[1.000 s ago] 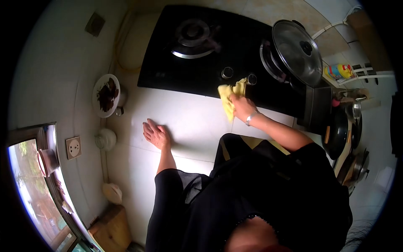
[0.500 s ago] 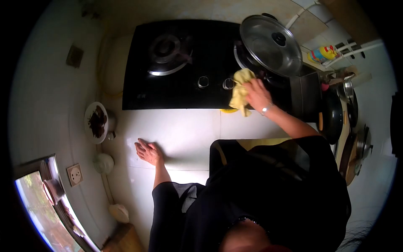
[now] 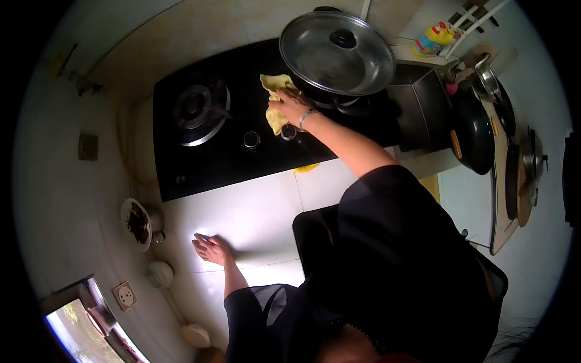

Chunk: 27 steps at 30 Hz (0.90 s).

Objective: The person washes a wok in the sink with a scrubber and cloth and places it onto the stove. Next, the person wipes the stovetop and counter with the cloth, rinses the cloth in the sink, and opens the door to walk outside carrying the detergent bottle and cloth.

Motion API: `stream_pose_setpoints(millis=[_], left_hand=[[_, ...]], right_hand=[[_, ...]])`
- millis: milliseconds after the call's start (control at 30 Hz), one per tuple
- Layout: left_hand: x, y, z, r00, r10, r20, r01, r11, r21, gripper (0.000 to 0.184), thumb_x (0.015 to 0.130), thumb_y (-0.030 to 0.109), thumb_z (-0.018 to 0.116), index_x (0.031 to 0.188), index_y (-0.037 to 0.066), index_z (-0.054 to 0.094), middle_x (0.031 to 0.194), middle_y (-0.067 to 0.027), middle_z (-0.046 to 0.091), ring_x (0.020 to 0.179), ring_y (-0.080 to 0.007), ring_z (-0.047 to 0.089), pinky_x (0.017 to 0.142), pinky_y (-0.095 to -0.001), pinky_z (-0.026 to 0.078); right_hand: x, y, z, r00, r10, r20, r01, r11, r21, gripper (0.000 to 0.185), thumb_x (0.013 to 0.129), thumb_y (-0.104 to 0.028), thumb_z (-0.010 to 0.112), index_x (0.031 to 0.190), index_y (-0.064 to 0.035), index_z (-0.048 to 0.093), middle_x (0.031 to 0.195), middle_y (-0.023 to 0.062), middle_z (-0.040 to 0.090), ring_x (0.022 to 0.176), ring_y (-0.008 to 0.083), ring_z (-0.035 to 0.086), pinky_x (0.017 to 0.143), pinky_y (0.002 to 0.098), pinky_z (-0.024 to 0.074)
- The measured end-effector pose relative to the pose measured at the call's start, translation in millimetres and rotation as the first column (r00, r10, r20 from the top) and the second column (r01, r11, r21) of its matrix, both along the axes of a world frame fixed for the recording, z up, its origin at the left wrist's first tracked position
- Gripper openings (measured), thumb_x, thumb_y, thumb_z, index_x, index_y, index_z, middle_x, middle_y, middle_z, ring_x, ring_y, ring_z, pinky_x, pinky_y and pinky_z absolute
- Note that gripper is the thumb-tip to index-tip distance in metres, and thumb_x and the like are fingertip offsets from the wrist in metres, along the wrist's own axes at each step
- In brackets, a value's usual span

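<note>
from my remote view, the crumpled pale-yellow cloth point(image 3: 275, 118) lies against the black glass cooktop point(image 3: 218, 163), under and around the fingers of the right hand point(image 3: 293, 109), which i see grasping it. a silver bracelet point(image 3: 307, 117) circles the wrist just behind that grip. nearest it, on the person's side, i see a round silver-rimmed control knob point(image 3: 288, 132), with a matching second knob point(image 3: 252, 140) a little to the left. just beyond and to the right of the grip is a round clear-glass lid with a black handle point(image 3: 363, 60), over a dark pan. to the left of the grip sits a round metal-ringed gas burner point(image 3: 196, 112). well apart, nearer the person and to the left, the left hand point(image 3: 211, 249) rests released, fingers loosely extended, on the white tiled counter point(image 3: 254, 212).
</note>
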<state>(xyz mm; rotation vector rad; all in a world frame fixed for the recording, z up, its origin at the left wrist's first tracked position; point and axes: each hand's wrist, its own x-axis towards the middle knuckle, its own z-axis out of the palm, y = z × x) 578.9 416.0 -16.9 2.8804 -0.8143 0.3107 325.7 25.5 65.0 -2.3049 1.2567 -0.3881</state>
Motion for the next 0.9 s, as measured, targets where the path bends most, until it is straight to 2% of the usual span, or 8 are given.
stream_pose_setpoints(millis=[67, 133, 333, 467, 500, 667, 800, 900], left_hand=[[-2.0, -0.3, 3.0, 1.0, -0.005, -0.003, 0.005, 1.0, -0.008, 0.048, 0.082, 0.038, 0.028, 0.126, 0.018, 0.027, 0.127, -0.0119, 0.028, 0.116, -0.0266, 0.025, 0.095, -0.0405, 0.02], [-0.4, -0.1, 1.0, 1.0, 0.0, 0.013, -0.001, 1.0, 0.006, 0.049, 0.082, 0.039, 0.027, 0.126, 0.017, 0.027, 0.126, -0.0118, 0.028, 0.116, -0.0262, 0.026, 0.095, -0.0406, 0.02], [2.9, 2.5, -8.9, 0.997, -0.025, 0.066, 0.023, 0.999, 0.03, 0.052, 0.083, 0.043, 0.019, 0.126, 0.015, 0.027, 0.125, -0.014, 0.03, 0.115, -0.0274, 0.028, 0.094, -0.0413, 0.02], [2.0, 1.3, 0.6, 0.996, 0.043, -0.076, -0.024, 0.972, 0.232, 0.059, 0.081, 0.049, 0.012, 0.129, 0.016, 0.019, 0.132, -0.0105, 0.02, 0.122, -0.0243, 0.018, 0.098, -0.0434, 0.014], [-0.2, 0.1, 7.1, 0.992, 0.069, -0.106, -0.037, 0.96, 0.278, 0.058, 0.081, 0.048, 0.013, 0.129, 0.016, 0.019, 0.133, -0.0096, 0.019, 0.123, -0.0235, 0.017, 0.098, -0.0435, 0.014], [-25.1, -13.2, 15.2, 0.964, 0.126, -0.235, -0.044, 0.944, 0.327, 0.051, 0.084, 0.037, 0.027, 0.127, 0.011, 0.023, 0.131, -0.0097, 0.021, 0.117, -0.0292, 0.027, 0.087, -0.0473, 0.031], [-99.7, -13.3, -8.0, 0.94, -0.295, -0.171, 0.293, 0.955, -0.038, 0.048, 0.082, 0.031, 0.041, 0.122, 0.008, 0.029, 0.123, -0.0194, 0.029, 0.103, -0.0377, 0.039, 0.077, -0.0498, 0.039], [-195.5, -38.3, 18.4, 0.913, -0.278, -0.299, 0.285, 0.958, -0.021, 0.051, 0.077, 0.027, 0.05, 0.12, 0.006, 0.032, 0.116, -0.0237, 0.032, 0.101, -0.0384, 0.038, 0.079, -0.0477, 0.036]], right_hand=[[-21.8, 33.5, 31.7, 0.943, 0.131, -0.306, -0.189, 0.967, -0.169, 0.035, 0.083, -0.019, 0.036, 0.115, -0.0073, 0.036, 0.126, 0.0156, 0.026, 0.115, 0.0303, 0.03, 0.094, 0.0349, 0.0281], [-45.0, 58.3, 39.6, 0.948, 0.097, -0.302, -0.163, 0.966, -0.202, 0.029, 0.081, -0.012, 0.035, 0.109, -0.0097, 0.039, 0.123, 0.015, 0.029, 0.107, 0.033, 0.04, 0.088, 0.0364, 0.0354], [-152.7, 109.9, 66.1, 0.901, 0.23, -0.367, -0.234, 0.972, 0.035, 0.025, 0.081, -0.017, 0.037, 0.105, -0.0145, 0.044, 0.122, 0.0105, 0.032, 0.096, 0.0328, 0.048, 0.082, 0.0374, 0.0402], [-224.2, 97.5, 71.0, 0.968, -0.204, -0.147, 0.245, 0.893, 0.377, 0.025, 0.082, -0.026, 0.039, 0.102, -0.0155, 0.051, 0.124, 0.0082, 0.035, 0.107, 0.027, 0.043, 0.086, 0.0327, 0.0379], [-258.5, 82.5, 32.8, 0.973, 0.123, -0.195, -0.145, 0.984, -0.104, 0.024, 0.081, -0.023, 0.04, 0.101, -0.0144, 0.05, 0.124, 0.0076, 0.035, 0.109, 0.0233, 0.041, 0.087, 0.0322, 0.0371], [-281.4, 21.7, 40.7, 0.966, 0.08, -0.247, -0.149, 0.95, -0.274, 0.018, 0.075, -0.014, 0.043, 0.091, -0.0114, 0.051, 0.117, 0.0066, 0.04, 0.109, 0.0224, 0.039, 0.084, 0.0315, 0.0388], [-289.7, -47.9, 25.4, 0.994, 0.053, -0.1, -0.088, 0.916, -0.392, 0.017, 0.071, -0.011, 0.045, 0.086, -0.0109, 0.054, 0.104, 0.0067, 0.046, 0.102, 0.0227, 0.043, 0.081, 0.0316, 0.0405], [-296.4, -90.8, 17.6, 0.999, -0.045, -0.004, 0.04, 0.93, -0.365, 0.018, 0.07, -0.011, 0.046, 0.084, -0.0098, 0.056, 0.102, 0.0072, 0.047, 0.098, 0.0235, 0.045, 0.079, 0.032, 0.0415]])
